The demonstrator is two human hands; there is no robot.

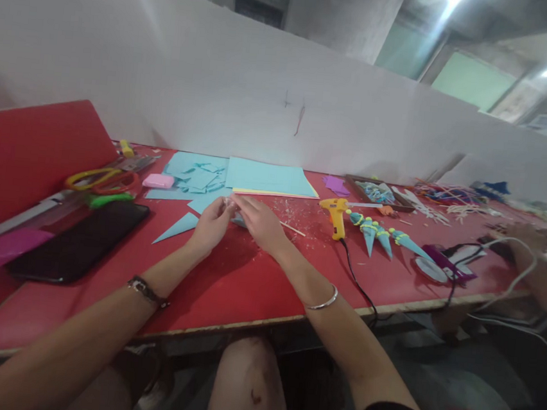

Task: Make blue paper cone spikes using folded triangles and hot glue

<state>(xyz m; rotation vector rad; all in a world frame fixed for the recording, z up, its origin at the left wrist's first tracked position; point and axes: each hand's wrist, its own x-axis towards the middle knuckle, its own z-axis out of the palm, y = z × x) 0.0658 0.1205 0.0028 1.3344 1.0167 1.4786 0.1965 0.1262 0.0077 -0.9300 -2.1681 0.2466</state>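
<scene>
Over the red table (187, 300), my left hand (212, 223) and my right hand (262, 224) meet at the fingertips. The fingers of both are closed in a pinch, and something small and pale shows between them, too small to name. Close to my left hand lies a light blue paper cone (177, 227), its tip pointing left. A thin wooden stick (292, 229) lies just right of my right hand. Behind the hands are a stack of light blue paper sheets (269, 177) and several cut blue paper pieces (202, 177).
A yellow glue gun (334, 216) stands at right, its cord over the front edge. Beside it lie blue cones with yellow-green trim (370, 230) and a purple box (451, 264). At left are a black phone (81, 238) and scissors (116, 182). A co-worker's hands (526, 239) are far right.
</scene>
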